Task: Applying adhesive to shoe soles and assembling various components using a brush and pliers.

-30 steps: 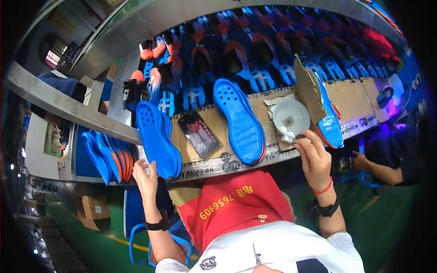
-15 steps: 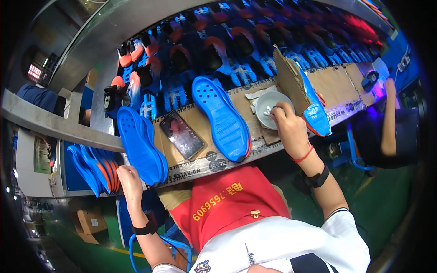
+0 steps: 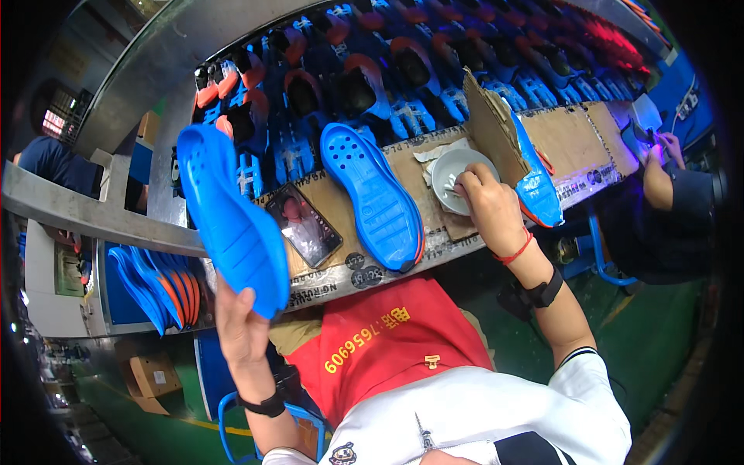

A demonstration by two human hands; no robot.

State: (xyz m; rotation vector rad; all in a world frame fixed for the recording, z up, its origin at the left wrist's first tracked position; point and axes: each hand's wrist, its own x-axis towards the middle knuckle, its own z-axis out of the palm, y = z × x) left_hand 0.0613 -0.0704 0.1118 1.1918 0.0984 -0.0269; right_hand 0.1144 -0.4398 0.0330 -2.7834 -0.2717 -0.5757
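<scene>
A blue shoe sole (image 3: 232, 209) is lifted and tilted at the left of the bench, its near end gripped by my left hand (image 3: 242, 324) with the thumb showing at the edge. My right hand (image 3: 494, 208) is over a white bowl (image 3: 459, 167), its fingers pinched together. Something small and white sits at those fingertips inside the bowl; its kind is too small to make out. Between my hands lies another blue sole (image 3: 376, 205) with an orange edge, holes toward its far end. A phone (image 3: 304, 226) with a lit screen rests between the two soles.
Cardboard (image 3: 581, 147) covers the bench, and an upright cardboard flap (image 3: 492, 128) stands beside the bowl. Stacked soles (image 3: 159, 287) lie at the left edge. Rows of blue and orange shoes (image 3: 360, 89) fill the far side. A co-worker's arm (image 3: 659, 182) is at the right.
My left hand has moved right and taken hold of a blue sole, raising it off the bench. My right hand stays at the bowl. The co-worker's hands have shifted at the right.
</scene>
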